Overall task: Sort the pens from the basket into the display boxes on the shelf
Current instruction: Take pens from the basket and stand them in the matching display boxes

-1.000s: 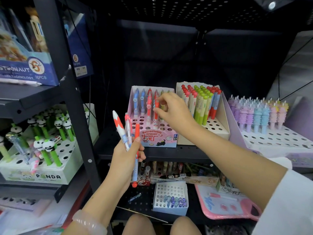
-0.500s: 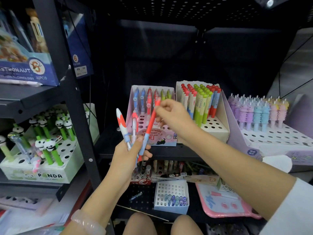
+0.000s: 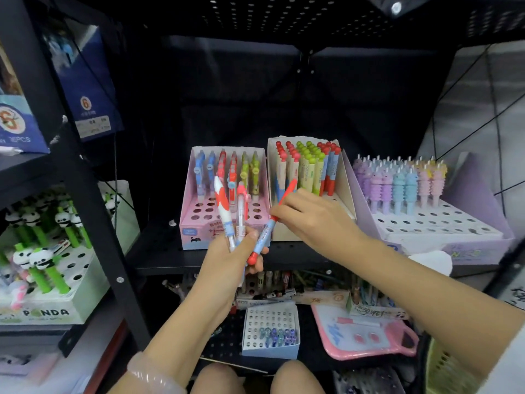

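My left hand [image 3: 227,260] grips a small bunch of pens, among them a white and red pen [image 3: 223,206] and a clear pink-capped pen [image 3: 241,206], upright before the pink display box [image 3: 196,223]. My right hand [image 3: 312,220] pinches a red and blue pen [image 3: 267,231] that slants from the left hand's bunch up toward the cream display box [image 3: 343,183]. Both boxes stand on the black shelf [image 3: 159,251] and hold rows of coloured pens. A yellow basket [image 3: 443,365] shows at the lower right edge.
A lilac display box [image 3: 454,226] of pastel pens stands to the right. A panda pen box [image 3: 42,305] sits on the left rack behind a black post [image 3: 93,223]. Below the shelf lie a small white box [image 3: 270,328], a pink board [image 3: 363,334] and loose stationery.
My right hand left the pink box, came to the left hand's bunch and took hold of the red and blue pen. It now draws that pen out and rightward.
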Available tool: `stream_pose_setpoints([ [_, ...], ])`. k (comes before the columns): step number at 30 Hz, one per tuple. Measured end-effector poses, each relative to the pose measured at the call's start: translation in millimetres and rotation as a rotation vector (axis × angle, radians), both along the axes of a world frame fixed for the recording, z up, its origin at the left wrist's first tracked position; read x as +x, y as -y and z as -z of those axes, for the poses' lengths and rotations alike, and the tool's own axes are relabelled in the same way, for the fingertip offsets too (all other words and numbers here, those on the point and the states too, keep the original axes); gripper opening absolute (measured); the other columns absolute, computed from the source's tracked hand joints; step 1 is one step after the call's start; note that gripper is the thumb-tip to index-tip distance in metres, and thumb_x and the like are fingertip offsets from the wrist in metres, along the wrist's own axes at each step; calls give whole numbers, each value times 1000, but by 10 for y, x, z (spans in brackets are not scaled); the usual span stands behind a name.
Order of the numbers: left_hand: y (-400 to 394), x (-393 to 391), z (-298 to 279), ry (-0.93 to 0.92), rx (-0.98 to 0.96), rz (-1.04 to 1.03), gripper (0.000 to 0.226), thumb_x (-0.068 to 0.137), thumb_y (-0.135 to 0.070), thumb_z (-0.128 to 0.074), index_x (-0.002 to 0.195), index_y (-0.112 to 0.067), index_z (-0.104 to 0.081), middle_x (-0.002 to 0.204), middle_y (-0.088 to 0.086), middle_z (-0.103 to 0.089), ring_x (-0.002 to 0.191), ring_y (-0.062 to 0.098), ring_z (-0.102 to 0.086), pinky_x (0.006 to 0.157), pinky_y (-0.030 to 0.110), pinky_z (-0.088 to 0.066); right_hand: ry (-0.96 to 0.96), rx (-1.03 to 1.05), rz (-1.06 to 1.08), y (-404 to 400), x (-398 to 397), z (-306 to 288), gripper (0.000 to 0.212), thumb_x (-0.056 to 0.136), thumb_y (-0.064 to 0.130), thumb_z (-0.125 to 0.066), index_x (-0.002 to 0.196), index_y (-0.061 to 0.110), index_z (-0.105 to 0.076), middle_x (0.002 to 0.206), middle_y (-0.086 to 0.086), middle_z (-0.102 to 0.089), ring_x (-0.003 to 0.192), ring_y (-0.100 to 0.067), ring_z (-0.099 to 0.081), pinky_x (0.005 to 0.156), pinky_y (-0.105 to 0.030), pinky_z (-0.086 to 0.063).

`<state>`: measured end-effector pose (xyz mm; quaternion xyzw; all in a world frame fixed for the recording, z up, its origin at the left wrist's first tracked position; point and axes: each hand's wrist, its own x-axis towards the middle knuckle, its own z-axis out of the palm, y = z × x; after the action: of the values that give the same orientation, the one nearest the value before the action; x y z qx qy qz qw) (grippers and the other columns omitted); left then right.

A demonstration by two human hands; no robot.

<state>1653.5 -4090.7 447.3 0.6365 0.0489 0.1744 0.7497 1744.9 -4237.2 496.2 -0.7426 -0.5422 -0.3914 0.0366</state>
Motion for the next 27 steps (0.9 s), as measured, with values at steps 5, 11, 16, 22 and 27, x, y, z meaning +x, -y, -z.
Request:
stream_pose_setpoints([
  [5, 133, 142, -41, 7, 18, 31, 22, 95, -24, -48, 89, -7, -60, 57, -4, -62, 44, 12, -50, 43, 22, -41, -197, 153, 12, 325, 69, -11, 14, 84, 5, -60, 96, -1, -66, 84, -11, -65, 74, -24, -61, 60, -31, -52],
  [11, 214, 292, -29, -52, 55, 9, 17, 94, -26, -50, 92, -18, -65, 53, -6, -46, 47, 8, -40, 46, 22, -37, -698, 598, 39, 502, 251, -123, 8, 96, 13, -47, 91, 20, -48, 79, 9, -56, 70, 7, -53, 63, -4, -39],
  [16, 307, 361, -83, -34, 111, 39, 18, 97, -22, -46, 89, -13, -59, 57, -3, -53, 45, 6, -40, 43, 18, -36, -783, 687, 263, 497, 651, -116, 7, 97, 16, -45, 90, 17, -47, 73, 2, -60, 63, -10, -56, 54, -13, -44],
  [22, 346, 375, -46, -21, 109, 39, 11, 98, -16, -41, 93, -7, -45, 57, -4, -61, 42, 8, -40, 40, 19, -34, -718, 541, 417, 370, 941, -160, 19, 97, 14, -45, 106, 0, -52, 67, 1, -50, 55, -12, -49, 46, -19, -33],
  [27, 328, 380, -23, -31, 112, 29, 12, 97, -17, -44, 87, -10, -45, 58, -8, -61, 43, 6, -41, 41, 19, -35, -742, 392, 525, 332, 1002, -273, 22, 96, 13, -43, 104, -4, -54, 84, -12, -55, 69, -21, -50, 55, -27, -36],
])
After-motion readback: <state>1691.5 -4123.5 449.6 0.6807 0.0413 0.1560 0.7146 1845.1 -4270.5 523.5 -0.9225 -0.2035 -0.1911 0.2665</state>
